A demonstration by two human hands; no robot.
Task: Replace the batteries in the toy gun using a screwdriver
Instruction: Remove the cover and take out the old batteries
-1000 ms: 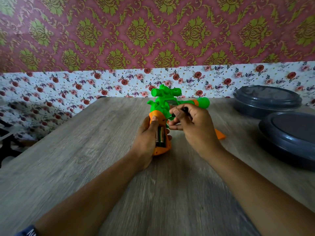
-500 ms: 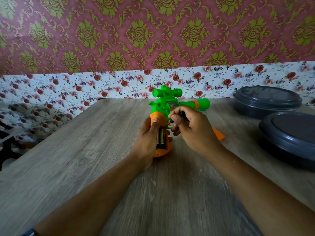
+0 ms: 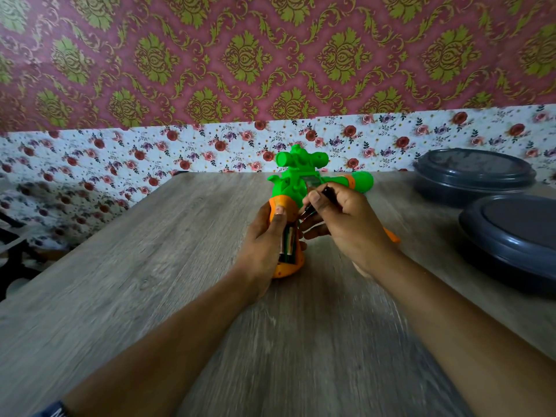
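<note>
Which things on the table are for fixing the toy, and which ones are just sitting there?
For the job:
toy gun, gripped by the left hand
batteries in the open handle
screwdriver, pinched in the right hand

Just sitting there:
two grey lidded containers on the table
an orange piece behind the right hand; cannot tell what it is

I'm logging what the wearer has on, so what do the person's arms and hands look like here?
Both forearms are bare, with no sleeves showing. The left hand and right hand wear no gloves, and no rings are visible. At the bottom-left edge, a dark blue band with a pale marking sits on the left arm; it is too cropped to identify.
</note>
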